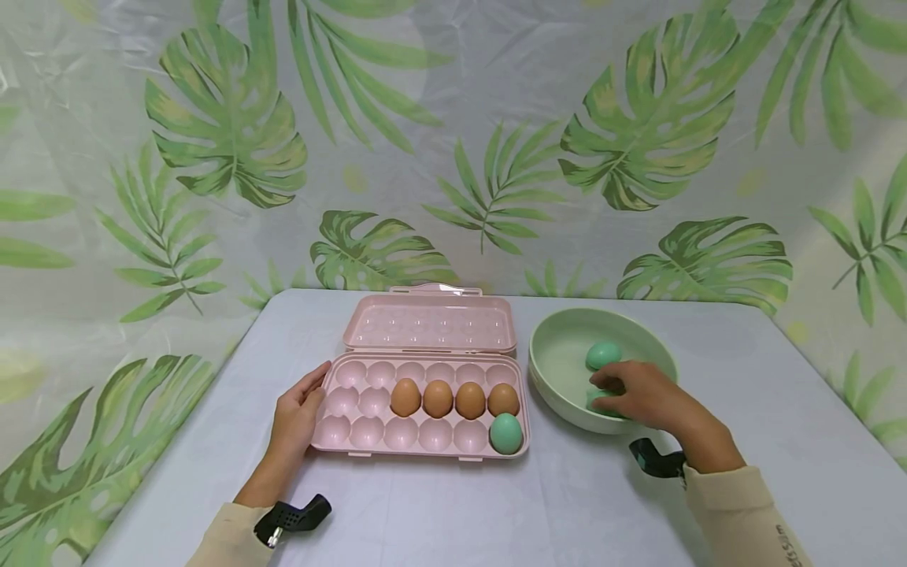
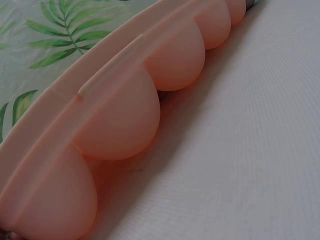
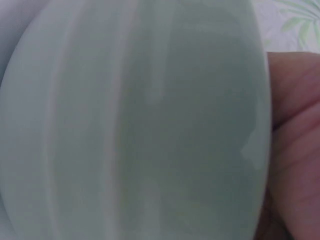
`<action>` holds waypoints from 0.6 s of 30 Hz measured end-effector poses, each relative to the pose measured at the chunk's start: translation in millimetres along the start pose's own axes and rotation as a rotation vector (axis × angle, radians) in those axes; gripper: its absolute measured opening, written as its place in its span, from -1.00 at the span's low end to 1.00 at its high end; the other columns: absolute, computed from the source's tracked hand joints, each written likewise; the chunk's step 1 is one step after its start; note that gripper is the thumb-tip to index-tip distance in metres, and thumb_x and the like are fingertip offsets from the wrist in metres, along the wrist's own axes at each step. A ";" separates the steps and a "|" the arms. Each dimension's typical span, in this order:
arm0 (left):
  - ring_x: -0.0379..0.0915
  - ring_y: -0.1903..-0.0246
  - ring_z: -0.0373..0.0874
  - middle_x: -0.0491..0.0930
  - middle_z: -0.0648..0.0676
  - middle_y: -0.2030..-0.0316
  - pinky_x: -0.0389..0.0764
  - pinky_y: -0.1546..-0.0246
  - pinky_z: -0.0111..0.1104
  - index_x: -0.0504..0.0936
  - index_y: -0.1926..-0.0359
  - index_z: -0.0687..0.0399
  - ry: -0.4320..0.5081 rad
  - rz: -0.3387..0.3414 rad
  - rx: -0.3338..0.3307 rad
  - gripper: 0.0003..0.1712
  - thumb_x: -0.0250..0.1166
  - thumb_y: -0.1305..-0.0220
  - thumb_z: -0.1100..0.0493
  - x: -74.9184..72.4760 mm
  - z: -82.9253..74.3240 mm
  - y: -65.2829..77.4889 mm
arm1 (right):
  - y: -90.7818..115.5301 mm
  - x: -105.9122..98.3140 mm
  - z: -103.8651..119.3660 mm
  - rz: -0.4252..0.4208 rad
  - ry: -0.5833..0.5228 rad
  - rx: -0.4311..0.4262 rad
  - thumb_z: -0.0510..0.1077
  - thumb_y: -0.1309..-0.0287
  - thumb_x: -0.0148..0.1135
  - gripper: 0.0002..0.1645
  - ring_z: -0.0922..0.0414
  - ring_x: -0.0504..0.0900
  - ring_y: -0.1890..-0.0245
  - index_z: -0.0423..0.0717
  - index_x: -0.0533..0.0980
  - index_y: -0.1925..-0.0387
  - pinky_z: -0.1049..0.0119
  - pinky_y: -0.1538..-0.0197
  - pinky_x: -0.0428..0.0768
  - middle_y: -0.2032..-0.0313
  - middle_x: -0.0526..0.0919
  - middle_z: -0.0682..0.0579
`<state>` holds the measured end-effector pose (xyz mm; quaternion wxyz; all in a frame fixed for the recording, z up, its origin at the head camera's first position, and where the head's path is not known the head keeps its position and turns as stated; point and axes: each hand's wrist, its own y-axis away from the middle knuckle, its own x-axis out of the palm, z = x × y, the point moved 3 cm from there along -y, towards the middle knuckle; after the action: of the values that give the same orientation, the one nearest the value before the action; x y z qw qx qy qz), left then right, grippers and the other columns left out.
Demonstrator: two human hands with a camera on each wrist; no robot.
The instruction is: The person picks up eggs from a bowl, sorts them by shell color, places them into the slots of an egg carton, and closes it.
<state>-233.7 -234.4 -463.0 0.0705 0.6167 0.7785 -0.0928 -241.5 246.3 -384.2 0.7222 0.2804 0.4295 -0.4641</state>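
Note:
A pink egg carton (image 1: 365, 431) stands with its lid (image 1: 432, 323) folded back. Several brown eggs (image 1: 438, 399) fill the right part of its middle row, and a green egg (image 1: 506, 434) sits in the front right corner cup. My left hand (image 1: 293, 417) rests against the carton's left edge, fingers extended along it. To the right is a pale green bowl (image 1: 560, 346). Reaching over its near rim, my right hand (image 1: 648, 398) grips a green egg (image 1: 601, 402) with thumb and fingers, partly hiding it. Another green egg (image 1: 604, 354) lies just behind.
The bowl stands close beside the carton on a white-covered table (image 1: 453, 512). A leaf-patterned sheet (image 1: 482, 157) hangs behind the table. The bowl's outer wall (image 3: 190, 125) fills most of the right wrist view.

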 end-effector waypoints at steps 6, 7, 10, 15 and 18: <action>0.25 -0.30 -0.13 0.39 0.13 -0.30 0.35 -0.08 -0.69 0.39 -0.33 0.17 -0.008 0.001 -0.007 -0.52 -0.05 -0.43 0.30 -0.1 -1.0 0.0 | -1.2 1.4 3.2 0.001 0.006 -0.019 -0.03 -0.05 0.41 -0.56 -0.06 0.65 0.13 -0.25 0.61 0.09 0.08 0.10 0.58 0.18 0.71 -0.10; 0.25 -0.30 -0.12 0.39 0.13 -0.30 0.35 -0.09 -0.69 0.39 -0.33 0.17 -0.008 0.001 -0.007 -0.52 -0.06 -0.43 0.31 -0.1 -1.1 -0.1 | -1.4 1.8 3.4 0.001 0.006 -0.021 -0.03 -0.05 0.41 -0.56 -0.05 0.65 0.14 -0.24 0.62 0.10 0.09 0.10 0.58 0.19 0.71 -0.09; 0.26 -0.30 -0.13 0.39 0.13 -0.30 0.35 -0.07 -0.70 0.39 -0.33 0.17 -0.009 0.000 -0.009 -0.52 -0.05 -0.43 0.31 -0.4 -0.8 0.0 | -2.4 3.2 3.4 0.004 0.007 -0.028 -0.03 -0.05 0.41 -0.58 -0.04 0.66 0.14 -0.23 0.62 0.11 0.10 0.09 0.58 0.19 0.71 -0.07; 0.26 -0.30 -0.12 0.39 0.14 -0.30 0.35 -0.05 -0.72 0.39 -0.33 0.18 -0.007 -0.001 -0.006 -0.52 -0.05 -0.42 0.31 -0.7 -0.3 0.2 | -3.2 4.2 3.5 0.011 -0.003 -0.041 -0.02 -0.07 0.39 -0.58 -0.03 0.66 0.13 -0.22 0.62 0.11 0.08 0.06 0.59 0.17 0.71 -0.06; 0.26 -0.30 -0.10 0.40 0.14 -0.29 0.35 -0.02 -0.74 0.40 -0.33 0.19 0.004 -0.007 -0.003 -0.52 -0.04 -0.42 0.32 -0.9 -0.1 0.0 | -3.4 4.4 3.6 0.019 -0.014 -0.041 -0.01 -0.09 0.38 -0.58 -0.02 0.66 0.12 -0.22 0.63 0.10 0.09 0.06 0.59 0.16 0.71 -0.05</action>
<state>-233.5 -235.2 -462.7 0.0697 0.6141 0.7809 -0.0908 -242.4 240.1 -386.4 0.7352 0.2665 0.4311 -0.4502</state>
